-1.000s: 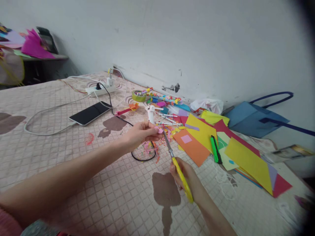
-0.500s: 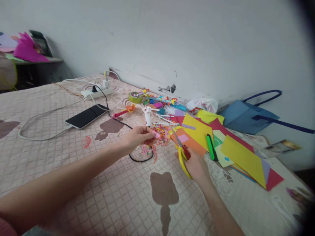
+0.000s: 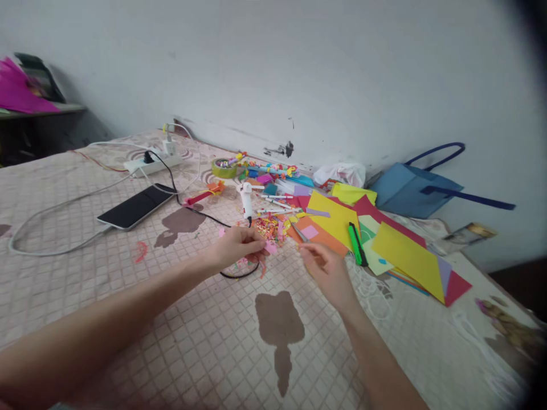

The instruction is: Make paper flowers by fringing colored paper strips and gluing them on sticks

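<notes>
My left hand [image 3: 239, 246] is closed, pinching a small pink paper piece [image 3: 270, 248] between thumb and fingertips, above the near side of a heap of colourful paper scraps [image 3: 269, 228]. My right hand [image 3: 327, 267] is closed at the right of the heap. Scissors [image 3: 299, 232] stick out past its fingertips, blades pointing up and left; their handles are hidden behind the hand. A white glue gun [image 3: 246, 200] stands upright just beyond my left hand, its black cord looping under that hand. A pink paper square [image 3: 310, 232] lies on orange paper [image 3: 331, 242] beyond my right hand.
Yellow sheets [image 3: 405, 256], a green box cutter [image 3: 356, 245], white string [image 3: 374, 290] and a blue bag [image 3: 414, 188] are at the right. A phone [image 3: 137, 206] charges at the left near a power strip [image 3: 151, 165]. Tape [image 3: 224, 167] and paper-decorated sticks [image 3: 273, 169] lie toward the wall.
The view has shifted a little to the right. My right hand has turned over the scissors, so their yellow and red handles no longer show. My left hand still pinches the pink paper.
</notes>
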`<state>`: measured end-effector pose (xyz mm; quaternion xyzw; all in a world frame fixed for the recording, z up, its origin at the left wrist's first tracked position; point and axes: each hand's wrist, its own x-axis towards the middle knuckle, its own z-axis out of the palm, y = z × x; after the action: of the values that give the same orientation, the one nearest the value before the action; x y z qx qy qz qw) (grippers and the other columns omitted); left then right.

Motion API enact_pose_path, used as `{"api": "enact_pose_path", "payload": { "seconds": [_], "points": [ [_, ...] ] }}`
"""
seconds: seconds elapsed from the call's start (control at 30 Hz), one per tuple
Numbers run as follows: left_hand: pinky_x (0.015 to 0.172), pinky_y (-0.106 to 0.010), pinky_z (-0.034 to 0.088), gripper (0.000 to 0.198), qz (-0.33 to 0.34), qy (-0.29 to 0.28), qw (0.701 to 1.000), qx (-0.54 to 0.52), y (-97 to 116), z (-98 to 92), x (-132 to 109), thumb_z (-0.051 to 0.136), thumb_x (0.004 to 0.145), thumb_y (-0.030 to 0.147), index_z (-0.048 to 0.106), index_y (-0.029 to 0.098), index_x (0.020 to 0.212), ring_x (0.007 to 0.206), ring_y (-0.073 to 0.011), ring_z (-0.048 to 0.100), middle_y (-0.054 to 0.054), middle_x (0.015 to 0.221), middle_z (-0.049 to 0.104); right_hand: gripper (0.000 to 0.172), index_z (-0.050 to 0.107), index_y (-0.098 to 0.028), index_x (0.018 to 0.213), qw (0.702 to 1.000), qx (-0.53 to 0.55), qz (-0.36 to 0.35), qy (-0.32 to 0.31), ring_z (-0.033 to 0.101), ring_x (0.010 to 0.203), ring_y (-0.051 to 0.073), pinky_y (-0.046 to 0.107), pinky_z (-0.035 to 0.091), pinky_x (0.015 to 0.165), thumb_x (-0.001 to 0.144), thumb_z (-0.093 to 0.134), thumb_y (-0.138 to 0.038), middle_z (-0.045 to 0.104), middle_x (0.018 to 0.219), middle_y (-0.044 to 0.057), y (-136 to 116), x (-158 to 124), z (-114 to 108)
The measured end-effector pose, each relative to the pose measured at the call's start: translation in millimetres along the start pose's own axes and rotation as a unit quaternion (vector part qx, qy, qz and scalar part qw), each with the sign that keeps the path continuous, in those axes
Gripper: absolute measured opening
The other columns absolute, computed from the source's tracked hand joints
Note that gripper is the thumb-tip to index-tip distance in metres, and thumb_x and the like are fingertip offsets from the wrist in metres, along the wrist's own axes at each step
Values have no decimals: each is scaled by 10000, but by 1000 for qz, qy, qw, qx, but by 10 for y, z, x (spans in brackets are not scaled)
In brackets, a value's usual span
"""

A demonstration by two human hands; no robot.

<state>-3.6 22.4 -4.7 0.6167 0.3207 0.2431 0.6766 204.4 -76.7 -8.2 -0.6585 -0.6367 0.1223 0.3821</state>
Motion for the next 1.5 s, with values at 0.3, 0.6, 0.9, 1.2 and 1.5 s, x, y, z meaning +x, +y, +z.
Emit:
{"api": "enact_pose_path", "payload": {
  "seconds": [0.3, 0.6, 0.9, 1.2, 1.5],
  "points": [
    [591, -245, 503, 196, 35, -53, 998, 14, -117, 124, -23, 640, 755, 292, 605, 110, 818, 596, -109, 614, -34, 683, 659, 156, 608, -170, 730, 995, 89, -26, -42, 547, 582, 130, 223, 420, 540, 841, 507, -213, 604, 646, 3, -283, -59, 298],
    [641, -235, 485, 260, -5, -56, 994, -90, -176, 162, -24, 705, 695, 309, 599, 127, 846, 667, -105, 615, -27, 738, 660, 167, 530, -202, 682, 991, -52, -110, 47, 504, 642, 151, 266, 406, 620, 842, 494, -168, 526, 682, 9, -348, -136, 342],
    [655, -249, 490, 163, -27, -44, 993, -107, -171, 171, -31, 671, 715, 236, 596, 121, 804, 638, -101, 610, -23, 713, 654, 167, 595, -190, 684, 990, 137, -10, 20, 519, 607, 143, 257, 401, 572, 812, 592, -297, 577, 640, 2, -299, -132, 354],
    [626, -244, 485, 232, 1, -65, 992, -107, -167, 145, -24, 667, 721, 206, 571, 114, 911, 656, -106, 607, -38, 765, 656, 202, 593, -170, 677, 840, 483, 239, -71, 481, 494, 87, 201, 366, 441, 687, 684, -350, 599, 635, -12, -213, -102, 417],
    [559, -221, 450, 183, 40, -27, 999, -9, -128, 150, -34, 643, 716, 212, 566, 123, 857, 567, -99, 587, -14, 666, 644, 366, 590, -177, 829, 904, 396, 148, -62, 542, 630, 134, 219, 429, 483, 823, 501, -531, 589, 778, 40, -241, -150, 366]
  ]
}}
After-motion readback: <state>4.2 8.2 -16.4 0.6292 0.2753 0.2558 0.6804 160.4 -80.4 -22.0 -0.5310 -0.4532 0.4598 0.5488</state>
